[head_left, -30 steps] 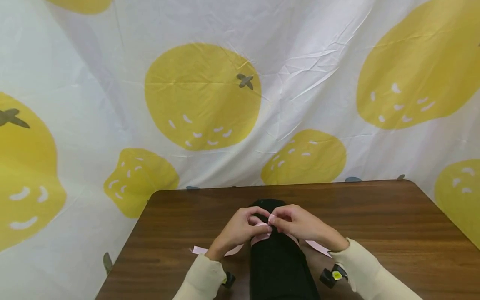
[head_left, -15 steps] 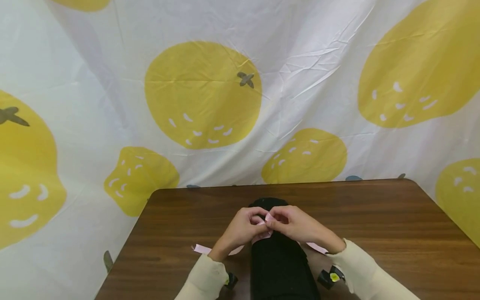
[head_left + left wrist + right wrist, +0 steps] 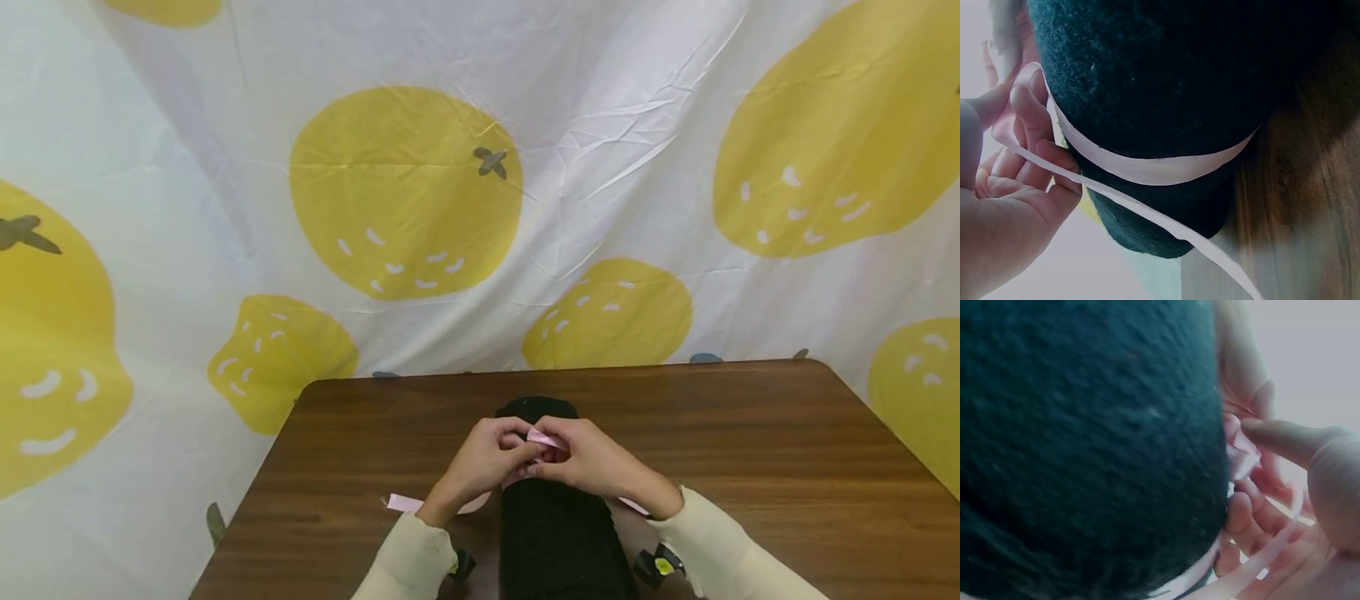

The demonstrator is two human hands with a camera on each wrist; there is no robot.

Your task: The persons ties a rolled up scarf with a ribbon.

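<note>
A dark fuzzy fabric roll (image 3: 558,537) lies lengthwise on the table. A pink ribbon (image 3: 1166,170) circles it as a flat band. Over the top of the roll, my left hand (image 3: 480,462) pinches the ribbon, and a strand runs across its fingers in the left wrist view. My right hand (image 3: 603,462) meets it from the other side, thumb and fingers gripping the ribbon where a short piece shows between the hands. Bunched pink ribbon (image 3: 1241,453) shows by the right thumb in the right wrist view. The crossing point itself is largely covered by fingers.
One ribbon tail (image 3: 405,502) extends left over the brown wooden table (image 3: 750,442); another tail (image 3: 633,505) shows beside the right wrist. A white cloth with yellow fruit prints (image 3: 405,192) hangs behind the table. Black wrist cameras (image 3: 651,568) sit under the sleeves.
My right hand has moved slightly left and nearer, its fingers spreading around the ribbon. More ribbon shows between the hands, and less of the right tail. My left hand stays nearly in place.
</note>
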